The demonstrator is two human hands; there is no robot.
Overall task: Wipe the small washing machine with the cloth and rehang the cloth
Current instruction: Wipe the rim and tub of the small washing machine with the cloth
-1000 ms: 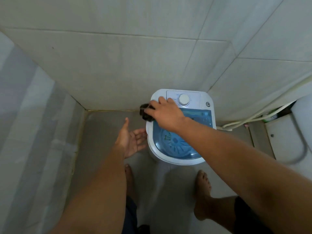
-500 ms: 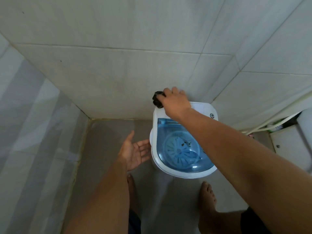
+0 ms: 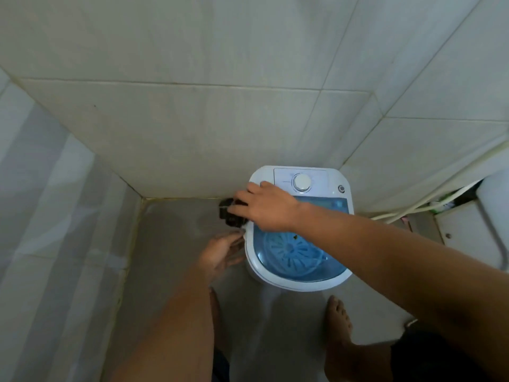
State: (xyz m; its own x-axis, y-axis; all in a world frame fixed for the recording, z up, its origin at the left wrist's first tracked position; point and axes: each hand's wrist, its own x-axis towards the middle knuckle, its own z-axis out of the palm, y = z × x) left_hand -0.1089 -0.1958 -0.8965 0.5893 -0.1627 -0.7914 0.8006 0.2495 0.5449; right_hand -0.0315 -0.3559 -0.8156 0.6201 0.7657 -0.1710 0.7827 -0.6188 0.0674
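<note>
Wiping the washing machine [image 3: 300, 282], left rim.
Right hand [image 3: 268, 206] grips the cloth [image 3: 230, 215]; left hand [image 3: 220, 253] waits open-fingered; front rim likely next.

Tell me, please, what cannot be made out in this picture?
- Head view: most of the cloth, hidden under the right hand.
- Dial markings on the washer: too small.
- Left hand palm: turned away.
- Where the cloth hangs: out of frame.

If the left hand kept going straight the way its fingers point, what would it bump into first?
Probably the white side of the small white washing machine. The left hand is open, with its fingers pointing right towards that wall, close beside it. Depth is hard to judge from above, so it may already touch.
</note>
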